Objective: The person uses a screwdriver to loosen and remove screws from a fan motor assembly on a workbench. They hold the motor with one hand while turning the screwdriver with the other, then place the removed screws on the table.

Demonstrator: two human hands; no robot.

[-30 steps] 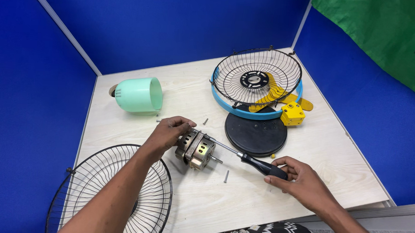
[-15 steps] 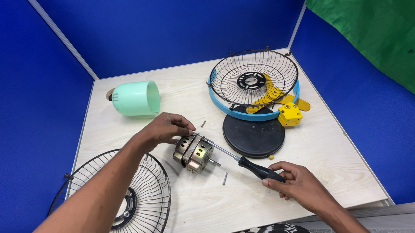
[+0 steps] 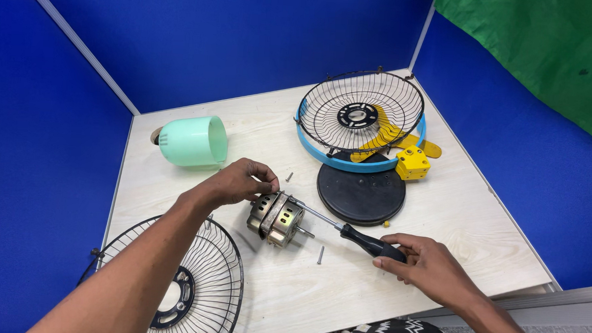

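A metal fan motor lies on its side near the middle of the pale wooden table. My left hand rests on its upper left side, fingers curled onto the casing. My right hand grips the black handle of a screwdriver, whose thin shaft runs up-left so the tip meets the motor's top edge. Two loose screws lie on the table, one just below the shaft and one above the motor.
A mint green plastic housing lies at the back left. A wire fan guard with blue rim, yellow blades and a yellow block sit at the back right, by a black round base. Another wire guard overhangs the front left edge.
Both hands hold the same grip on motor and screwdriver. Only the camera view has shifted slightly; the screwdriver tip stays at the motor.
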